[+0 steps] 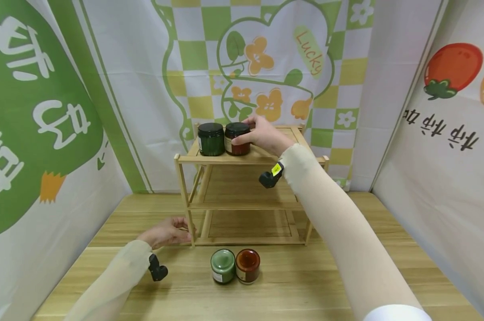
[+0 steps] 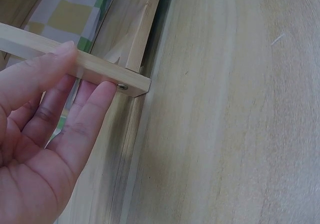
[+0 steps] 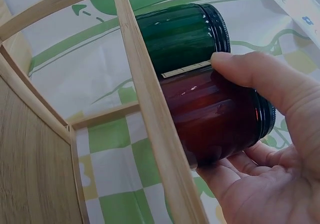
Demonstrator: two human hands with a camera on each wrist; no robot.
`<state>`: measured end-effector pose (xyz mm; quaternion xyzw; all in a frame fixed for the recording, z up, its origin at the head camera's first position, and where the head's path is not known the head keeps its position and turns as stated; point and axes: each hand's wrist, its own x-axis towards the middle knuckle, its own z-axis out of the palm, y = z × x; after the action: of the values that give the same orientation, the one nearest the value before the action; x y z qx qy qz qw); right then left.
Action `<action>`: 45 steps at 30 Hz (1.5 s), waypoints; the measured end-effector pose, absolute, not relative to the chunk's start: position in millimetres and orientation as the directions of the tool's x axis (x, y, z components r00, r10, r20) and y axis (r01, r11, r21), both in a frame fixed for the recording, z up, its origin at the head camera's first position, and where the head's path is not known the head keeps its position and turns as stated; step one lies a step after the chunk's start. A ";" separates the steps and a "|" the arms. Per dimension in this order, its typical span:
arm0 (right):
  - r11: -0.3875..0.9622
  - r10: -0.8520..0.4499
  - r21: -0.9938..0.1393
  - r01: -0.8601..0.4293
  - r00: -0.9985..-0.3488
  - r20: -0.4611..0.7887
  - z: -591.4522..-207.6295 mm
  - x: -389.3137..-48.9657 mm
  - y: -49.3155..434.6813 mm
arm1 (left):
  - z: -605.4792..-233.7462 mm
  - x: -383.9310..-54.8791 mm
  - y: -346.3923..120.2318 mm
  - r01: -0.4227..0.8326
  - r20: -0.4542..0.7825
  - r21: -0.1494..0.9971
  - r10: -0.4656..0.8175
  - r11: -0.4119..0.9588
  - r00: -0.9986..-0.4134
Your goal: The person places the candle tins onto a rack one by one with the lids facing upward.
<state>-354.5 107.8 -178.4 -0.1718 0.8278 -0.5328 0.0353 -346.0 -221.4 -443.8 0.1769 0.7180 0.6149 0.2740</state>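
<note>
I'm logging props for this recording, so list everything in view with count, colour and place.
Rack: 1, light wood, standing on the table
Lidded green jar: 1, dark green, black lid, on the rack's top tier
Lidded red jar: 1, dark red, black lid, right of the lidded green jar
Lower green jar: 1, green, on the table before the rack
Lower amber jar: 1, reddish amber, right of the lower green jar
Table: 1, wood-coloured, underneath
Printed cloth: white, green, yellow, orange, red; behind and at both sides
Wrist devices: 2, black, one per wrist
Sleeve: 1, white, right arm
Left hand: 1, gripping the rack's left front leg
Right hand: 1, holding the lidded red jar
</note>
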 end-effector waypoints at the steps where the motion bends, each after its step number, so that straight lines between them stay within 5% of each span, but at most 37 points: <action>1: 0.374 -0.324 -0.894 -0.247 -0.938 0.124 -178.3 -354.8 108.8 | -443.9 -345.9 -221.3 -0.082 -0.176 0.980 0.590 0.182 -0.788; 10: 0.350 -0.326 -0.897 -0.269 -0.933 0.153 -167.1 -349.6 125.7 | -445.7 -347.4 -220.5 -0.086 -0.180 0.979 0.589 0.184 -0.788; 23: -0.075 -0.305 -0.946 -0.315 -0.896 0.323 -144.9 -313.3 154.8 | -445.4 -346.9 -221.2 -0.085 -0.185 0.977 0.593 0.193 -0.783; 45: -0.074 -0.399 -0.821 -0.566 -0.737 0.545 -212.1 -249.6 202.2 | -446.0 -346.5 -221.0 -0.090 -0.189 0.977 0.578 0.195 -0.794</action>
<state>-249.6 202.2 -212.1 -0.3564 0.6772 -0.6404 -0.0651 -346.5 -221.0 -446.0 0.1687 0.7230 0.6117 0.2732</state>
